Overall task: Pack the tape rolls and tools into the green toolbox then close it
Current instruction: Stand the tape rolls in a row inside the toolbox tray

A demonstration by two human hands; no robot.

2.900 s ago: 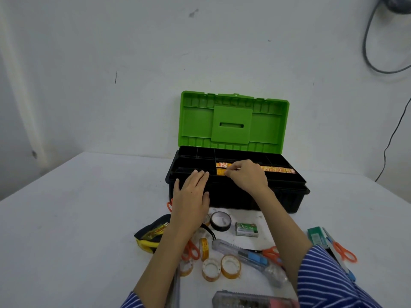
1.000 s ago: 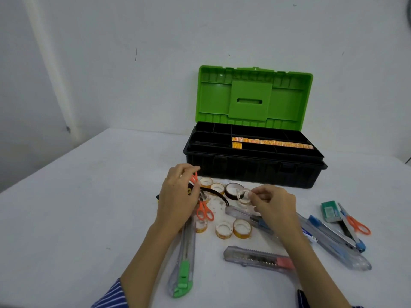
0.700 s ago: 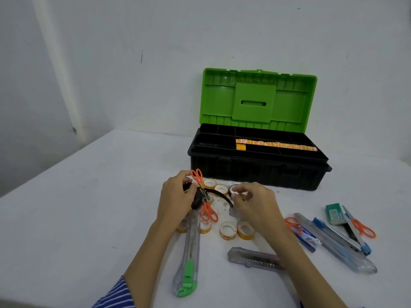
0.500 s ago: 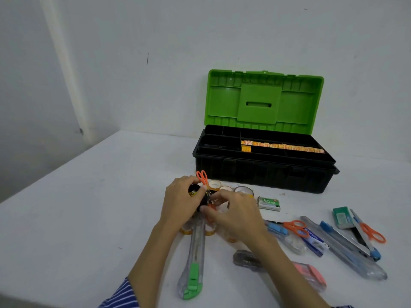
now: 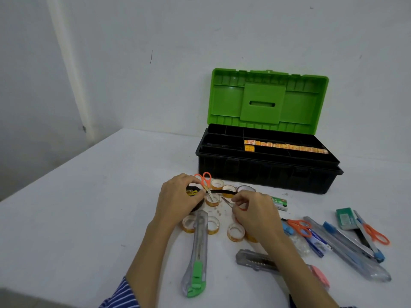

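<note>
Both hands work over the scatter of tape rolls in front of the open green-lidded black plastic toolbox (image 5: 266,167).

The left hand (image 5: 178,201) grips a black-and-yellow tape measure (image 5: 191,192), with small orange-handled scissors (image 5: 205,182) just beside its fingertips — the right hand (image 5: 253,212) pinches a second small pair of scissors (image 5: 229,202), blade tips showing. Small clear tape rolls (image 5: 235,232) lie on the white table (image 5: 89,207) around both hands, and a clear utility knife with a green slider (image 5: 196,254) lies below the left hand. The toolbox's tray holds an orange-patterned strip (image 5: 287,146).
</note>
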